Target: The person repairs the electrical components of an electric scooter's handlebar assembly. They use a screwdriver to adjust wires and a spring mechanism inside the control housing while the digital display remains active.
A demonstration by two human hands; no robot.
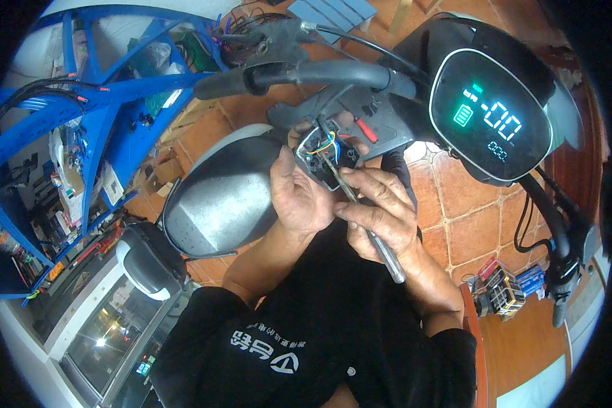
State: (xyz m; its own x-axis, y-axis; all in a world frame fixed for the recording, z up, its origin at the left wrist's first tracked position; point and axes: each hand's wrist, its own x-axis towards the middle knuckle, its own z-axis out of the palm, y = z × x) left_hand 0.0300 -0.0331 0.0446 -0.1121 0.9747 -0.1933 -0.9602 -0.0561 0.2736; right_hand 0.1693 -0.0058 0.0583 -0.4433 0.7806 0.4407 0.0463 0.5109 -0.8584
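My left hand [298,194] holds an open black plastic housing [319,153] at the centre, with yellow, blue and other thin wires inside and a dark cable at its top. My right hand [381,211] grips a slim metal tool [384,256] whose tip reaches into the housing among the wires. A red-handled piece [364,128] lies just above the housing, on dark grey bodywork [387,115]. The housing sits below a curved black handlebar [299,73] of a scooter. To the right, a dashboard display [489,112] is lit with green and white symbols.
Blue metal shelving [88,156] with mixed items fills the left. A grey-black scooter seat [217,197] and a glass-topped case [109,319] are beside me. A lower handlebar grip [559,299], small boxes [506,292] and a wooden surface [523,357] are at right, over orange floor tiles [469,224].
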